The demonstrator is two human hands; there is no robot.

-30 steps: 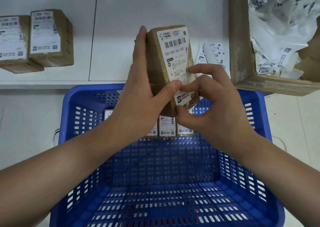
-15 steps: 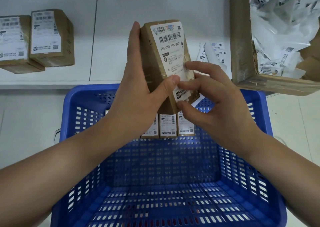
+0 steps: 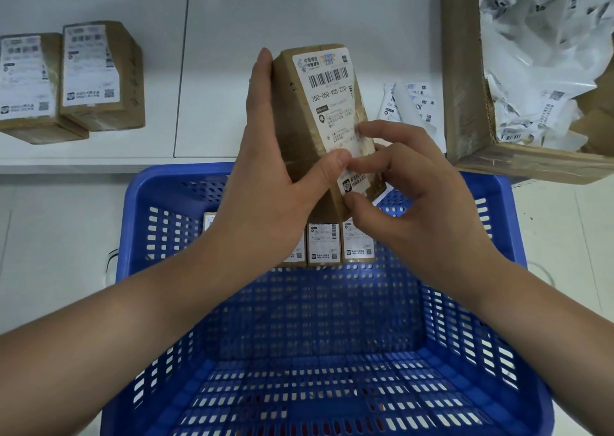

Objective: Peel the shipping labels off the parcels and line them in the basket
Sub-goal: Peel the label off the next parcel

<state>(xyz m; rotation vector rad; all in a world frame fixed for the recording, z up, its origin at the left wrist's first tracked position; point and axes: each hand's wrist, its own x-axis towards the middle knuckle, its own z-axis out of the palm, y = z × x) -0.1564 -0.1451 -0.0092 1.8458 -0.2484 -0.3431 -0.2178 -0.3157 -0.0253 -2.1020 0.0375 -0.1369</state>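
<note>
Parcel: brown taped cardboard parcel (image 3: 300, 130) above the blue perforated plastic basket's (image 3: 491, 269) 12 o'clock rim; long axis runs 11 to 5 o'clock.
Label: white shipping label (image 3: 332, 103) faces up.
Left hand (image 3: 265, 183) grip: clasps parcel.
Right hand (image 3: 408, 196) grip: pinches label's lower edge.

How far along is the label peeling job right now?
Done: a row of parcels stands at the blue basket's far wall. In hand: left hand holds a parcel while right hand picks at its shipping label. Left: two labelled parcels on the table.
</note>
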